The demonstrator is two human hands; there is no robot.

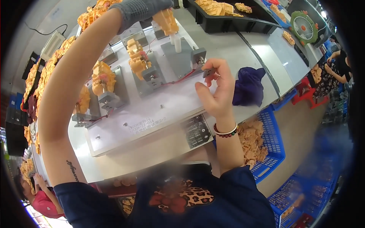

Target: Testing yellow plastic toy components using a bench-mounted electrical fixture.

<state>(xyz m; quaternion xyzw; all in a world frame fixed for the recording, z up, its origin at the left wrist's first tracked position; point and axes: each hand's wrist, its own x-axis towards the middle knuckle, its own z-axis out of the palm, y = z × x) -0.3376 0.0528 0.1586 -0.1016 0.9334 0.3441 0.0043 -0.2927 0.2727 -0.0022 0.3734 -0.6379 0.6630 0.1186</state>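
Observation:
My left hand, in a grey knit glove, reaches to the top edge and is closed on an orange moulded plastic part. That part is above two white posts on a grey fixture plate. At the same fixture's right end, my bare right hand has its fingers curled around a small grey metal piece, its thumb held apart. A clamp block stands beside these fingers, with a red wire running from it. More orange parts are seated in the neighbouring fixtures, each with its own clamp block.
A dark purple cloth lies right of my right hand. Behind is a black tray with orange parts, and a green fan. Blue baskets stand low on the right. Orange parts pile up at left. Other people work on both sides.

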